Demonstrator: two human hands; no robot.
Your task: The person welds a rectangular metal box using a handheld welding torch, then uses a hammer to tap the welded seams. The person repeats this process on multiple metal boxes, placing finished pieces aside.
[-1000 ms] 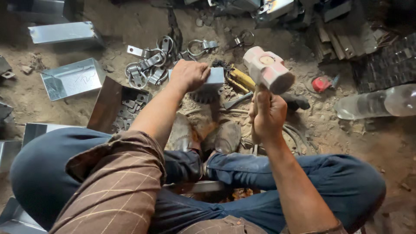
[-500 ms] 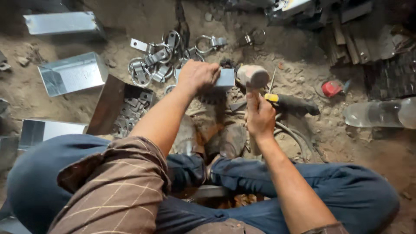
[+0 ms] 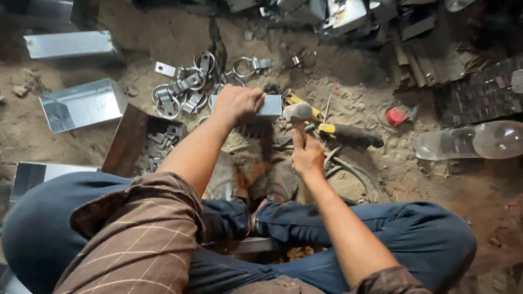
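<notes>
Left hand (image 3: pixel 235 103) clamped over metal piece (image 3: pixel 271 106); right hand (image 3: pixel 306 155) fisted around mallet (image 3: pixel 298 112), head touching piece's right end.

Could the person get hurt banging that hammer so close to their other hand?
Maybe. The left hand grips the small metal piece right beside the hammer head, so a slightly off blow could hit fingers. The right hand swings with bare skin, and sharp-looking metal clamps lie close by on the dirt.
</notes>
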